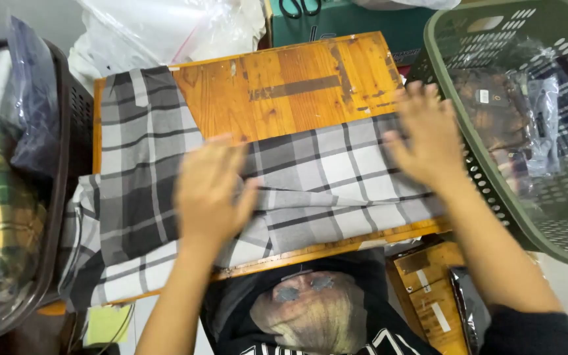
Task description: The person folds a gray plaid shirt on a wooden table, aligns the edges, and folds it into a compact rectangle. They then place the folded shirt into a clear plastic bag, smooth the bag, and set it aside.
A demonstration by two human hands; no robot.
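A grey and white plaid garment [323, 177] lies spread across a worn wooden board [290, 85]. My left hand [208, 190] rests flat on the cloth near its middle, fingers apart, next to a fold line. Flat on the garment's right edge lies my right hand [428, 135], fingers spread, close to the green basket. Neither hand grips anything. The garment's left part drapes over the board's left side and hangs down.
A green perforated laundry basket [494, 190] with bagged clothes stands at the right. A dark basket [60, 217] with bagged plaid clothes is at the left. Clear plastic bags [165, 26] lie behind the board. A green box [356, 23] with scissors on it sits at the back.
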